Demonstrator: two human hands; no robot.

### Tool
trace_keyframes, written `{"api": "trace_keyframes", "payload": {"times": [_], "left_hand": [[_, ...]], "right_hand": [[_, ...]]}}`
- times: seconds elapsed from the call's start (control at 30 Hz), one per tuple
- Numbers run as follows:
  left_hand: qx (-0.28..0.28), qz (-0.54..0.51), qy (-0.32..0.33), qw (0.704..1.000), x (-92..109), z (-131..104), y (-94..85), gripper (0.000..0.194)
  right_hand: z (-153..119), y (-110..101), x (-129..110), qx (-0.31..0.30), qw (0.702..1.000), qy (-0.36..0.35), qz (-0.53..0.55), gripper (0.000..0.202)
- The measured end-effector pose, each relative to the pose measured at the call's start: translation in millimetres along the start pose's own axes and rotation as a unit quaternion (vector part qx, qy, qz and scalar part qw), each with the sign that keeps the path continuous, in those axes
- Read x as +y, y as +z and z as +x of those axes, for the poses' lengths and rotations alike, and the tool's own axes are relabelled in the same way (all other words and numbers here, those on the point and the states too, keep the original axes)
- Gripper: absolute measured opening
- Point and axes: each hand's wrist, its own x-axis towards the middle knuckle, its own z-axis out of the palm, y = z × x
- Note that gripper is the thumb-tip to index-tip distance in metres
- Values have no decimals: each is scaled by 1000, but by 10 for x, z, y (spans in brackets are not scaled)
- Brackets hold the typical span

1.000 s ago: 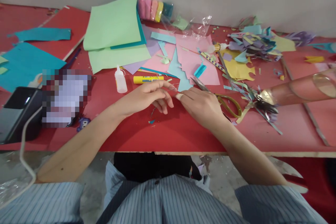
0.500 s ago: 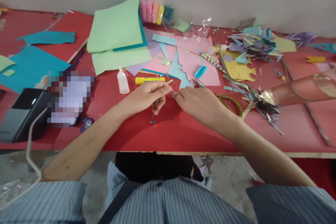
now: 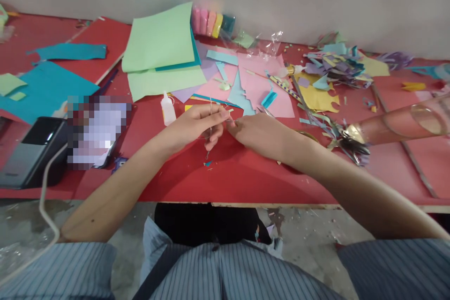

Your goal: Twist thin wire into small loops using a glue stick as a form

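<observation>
Over the red tabletop (image 3: 197, 183), my left hand (image 3: 202, 124) is closed round a thin metal wire (image 3: 207, 154). Its looped end sticks out below the fingers and its tip rises above them. My right hand (image 3: 256, 131) is closed in a pinch close to the left fingertips. Something thin and pale seems to run between the two hands, too small to name. Scissors (image 3: 306, 136) lie mostly hidden beneath my right forearm. A yellow tube (image 3: 188, 108) is largely covered by my left hand, beside a white glue bottle (image 3: 168, 110).
Green paper sheets (image 3: 161, 40), pink paper (image 3: 260, 70) and clay blocks (image 3: 211, 22) lie towards the wall. Paper strips (image 3: 333, 65) pile up at right, near a clear plastic cylinder (image 3: 397, 124). A phone (image 3: 98, 133) and a grey-black device (image 3: 31, 150) stand left.
The view has shifted slightly. My right hand has turned a little, and its forearm now covers more of the scissors. My left hand still grips the wire and hides more of the yellow tube.
</observation>
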Motion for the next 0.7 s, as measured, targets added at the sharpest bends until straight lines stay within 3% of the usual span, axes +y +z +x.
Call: {"api": "trace_keyframes", "payload": {"times": [0.2,0.43,0.57,0.7], "left_hand": [[-15,18,-8,1000,8,-1,-5,28],[-2,29,-37,999,5,26,5,26],[5,32,-47,998,-8,33,21,25],[5,41,-49,998,-9,33,40,24]], "right_hand": [[-131,167,113,71,980,73,170,14],[-214,336,196,145,917,54,368,17],[-227,401,239,233,848,26,476,11],[-235,425,219,237,745,23,623,10]]}}
